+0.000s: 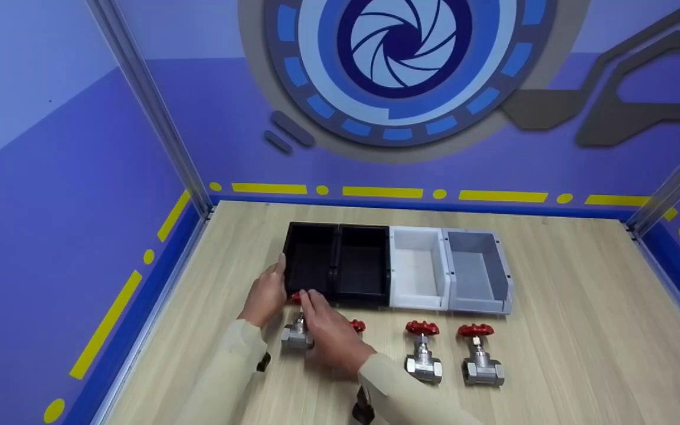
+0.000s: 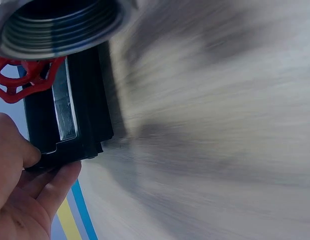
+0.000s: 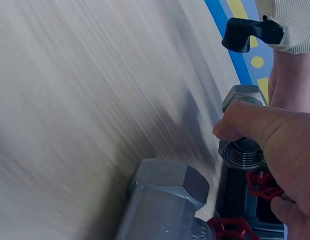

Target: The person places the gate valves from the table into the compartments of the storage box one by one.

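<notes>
At the left end of the bin row, my left hand [image 1: 266, 295] grips the side of a black bin [image 2: 89, 115]; its thumb lies at the rim and its fingers under the edge. My right hand [image 1: 334, 333] reaches over the leftmost valve [image 1: 297, 336], a steel body with a red handwheel [image 3: 262, 182]. The right fingers stretch toward the bin's front edge, right by that handwheel. In the right wrist view the thumb [image 3: 240, 120] overlaps the valve body. A second valve [image 3: 165, 200] is mostly hidden beneath the right hand in the head view.
Joined to the held bin are another black bin [image 1: 363, 295], a white bin [image 1: 419, 301] and a grey bin [image 1: 479, 306]. Two more red-handled valves, one [image 1: 424, 360] before the white bin and one [image 1: 483, 366] before the grey, stand on the wooden table [image 1: 582, 330]. Printed panels enclose it.
</notes>
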Demonstrator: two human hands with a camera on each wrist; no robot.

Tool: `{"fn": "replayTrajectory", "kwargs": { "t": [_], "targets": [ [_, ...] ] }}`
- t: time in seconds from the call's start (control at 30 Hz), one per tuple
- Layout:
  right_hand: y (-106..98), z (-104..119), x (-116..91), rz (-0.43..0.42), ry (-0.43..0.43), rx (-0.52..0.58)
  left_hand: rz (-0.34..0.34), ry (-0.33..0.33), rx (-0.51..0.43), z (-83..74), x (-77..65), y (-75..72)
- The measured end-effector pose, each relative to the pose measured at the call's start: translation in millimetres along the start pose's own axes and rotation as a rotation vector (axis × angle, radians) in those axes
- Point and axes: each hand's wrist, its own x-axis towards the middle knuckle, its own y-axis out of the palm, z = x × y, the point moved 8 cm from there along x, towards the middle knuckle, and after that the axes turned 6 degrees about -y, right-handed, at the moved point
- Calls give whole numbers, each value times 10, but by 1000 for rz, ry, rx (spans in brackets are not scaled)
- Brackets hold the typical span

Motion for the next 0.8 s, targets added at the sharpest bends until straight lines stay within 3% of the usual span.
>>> {"fn": "replayTrajectory", "kwargs": {
  "t": [0.33,0.6,0.8],
  "targets": [
    [-36,-61,30,19,22,12,5,-61,-97,57,24,-58],
    [-63,-78,46,10,13,-14,63,-171,-80,103,64,-9],
    [-86,-115,75,15,28,10,79,-184,-83,108,86,3]
  ]
}}
